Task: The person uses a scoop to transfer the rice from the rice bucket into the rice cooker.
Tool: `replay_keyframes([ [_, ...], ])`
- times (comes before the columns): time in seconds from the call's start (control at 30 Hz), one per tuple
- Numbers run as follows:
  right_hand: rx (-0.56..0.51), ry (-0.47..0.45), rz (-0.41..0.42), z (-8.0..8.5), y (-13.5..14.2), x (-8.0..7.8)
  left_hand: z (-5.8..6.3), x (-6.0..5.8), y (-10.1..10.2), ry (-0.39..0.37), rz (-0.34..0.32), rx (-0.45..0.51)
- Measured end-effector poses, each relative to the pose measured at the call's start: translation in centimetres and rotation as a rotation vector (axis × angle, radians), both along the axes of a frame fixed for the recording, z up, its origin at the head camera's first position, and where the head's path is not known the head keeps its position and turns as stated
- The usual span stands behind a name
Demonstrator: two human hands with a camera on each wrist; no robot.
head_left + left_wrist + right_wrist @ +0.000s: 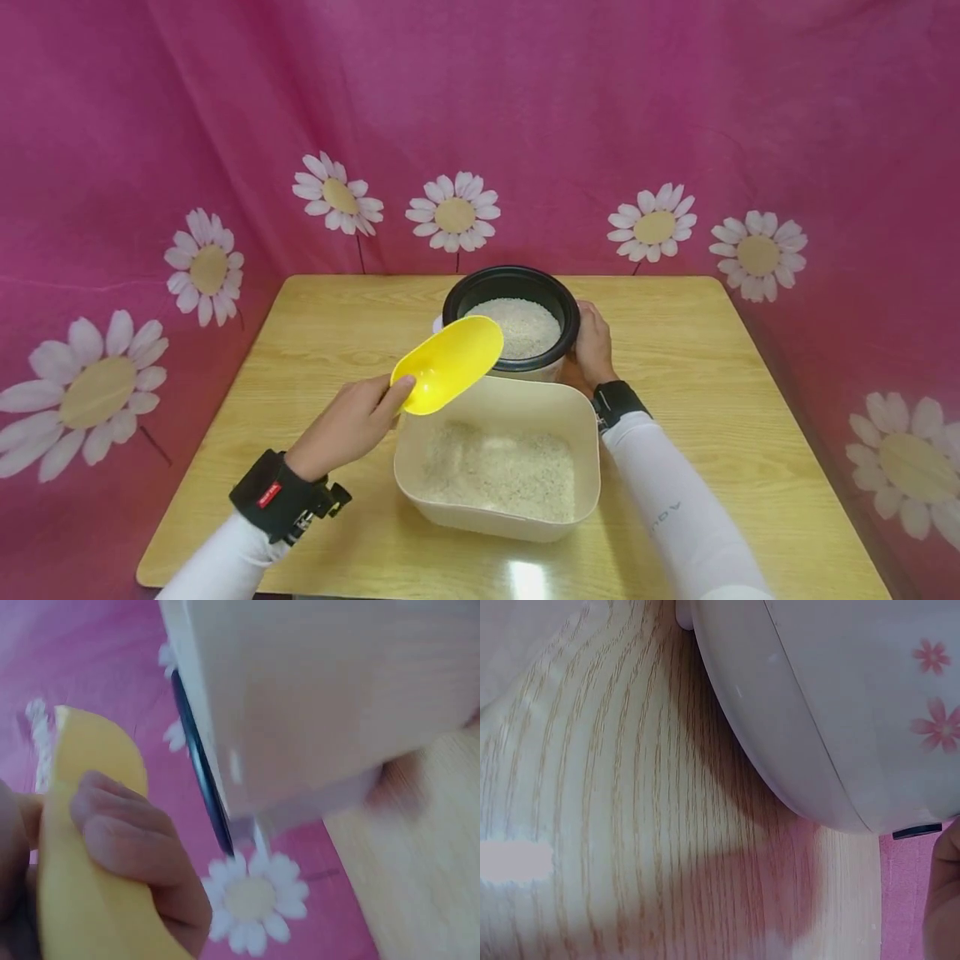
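My left hand (348, 421) grips a yellow scoop (457, 362) by its near end, thumb on top. The scoop tilts toward the rice cooker (517, 365), its wide mouth overlapping the black rim in the head view; its visible inside looks bare. White rice (528, 325) lies inside the cooker. My right hand (594, 346) holds the cooker's right side. In the right wrist view, the white cooker body (840, 712) shows pink flowers, with part of the hand (943, 892) at the edge. Nearer me stands a cream bin (536, 404) with rice (525, 475) across its bottom.
Everything stands on a light wooden table (337, 333) with rounded corners. A pink cloth (540, 108) printed with white daisies hangs behind it and along both sides. The bin sits directly in front of the cooker, between my forearms.
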State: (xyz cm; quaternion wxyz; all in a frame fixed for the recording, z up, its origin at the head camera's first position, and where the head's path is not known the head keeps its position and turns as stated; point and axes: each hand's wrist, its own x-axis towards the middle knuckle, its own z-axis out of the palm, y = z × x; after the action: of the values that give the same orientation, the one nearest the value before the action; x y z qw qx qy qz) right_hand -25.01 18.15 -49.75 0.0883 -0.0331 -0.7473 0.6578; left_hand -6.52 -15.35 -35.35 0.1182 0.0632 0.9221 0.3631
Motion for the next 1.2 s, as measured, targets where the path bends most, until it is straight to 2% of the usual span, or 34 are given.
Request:
replay_keyframes([
  [0.1,0.003,-0.014,0.007,0.7,0.0,0.3,-0.4,0.8,-2.0,0.013,0.106,0.028],
  [0.27,0.000,0.006,-0.022,0.5,0.1,0.2,-2.0,1.8,-4.5,0.027,0.236,0.042],
  [0.37,-0.009,0.015,-0.039,-0.1,0.2,-0.1,-2.9,2.1,-5.5,0.033,0.267,0.029],
  [0.5,-0.012,-0.010,-0.030,-0.2,0.2,0.2,-4.4,2.6,-6.9,0.025,0.294,-0.046],
  [0.63,-0.019,-0.022,-0.031,0.0,0.2,0.4,-6.7,3.0,-8.2,-0.013,0.303,-0.150],
  [0.73,-0.030,-0.024,-0.030,0.2,0.0,0.4,-8.7,3.1,-8.9,0.002,0.303,-0.230],
  [0.83,-0.041,-0.024,-0.027,0.3,-0.1,0.4,-10.6,3.3,-9.3,0.096,0.304,-0.302],
  [1.03,-0.039,-0.004,-0.023,0.2,-0.1,0.4,-13.8,3.8,-9.7,0.373,0.304,-0.432],
  [1.13,-0.037,-0.011,-0.018,0.0,-0.1,0.4,-14.9,4.3,-9.7,0.437,0.304,-0.488],
  [1.2,-0.029,-0.012,-0.018,0.0,-0.1,0.4,-15.4,4.6,-9.7,0.428,0.313,-0.496],
])
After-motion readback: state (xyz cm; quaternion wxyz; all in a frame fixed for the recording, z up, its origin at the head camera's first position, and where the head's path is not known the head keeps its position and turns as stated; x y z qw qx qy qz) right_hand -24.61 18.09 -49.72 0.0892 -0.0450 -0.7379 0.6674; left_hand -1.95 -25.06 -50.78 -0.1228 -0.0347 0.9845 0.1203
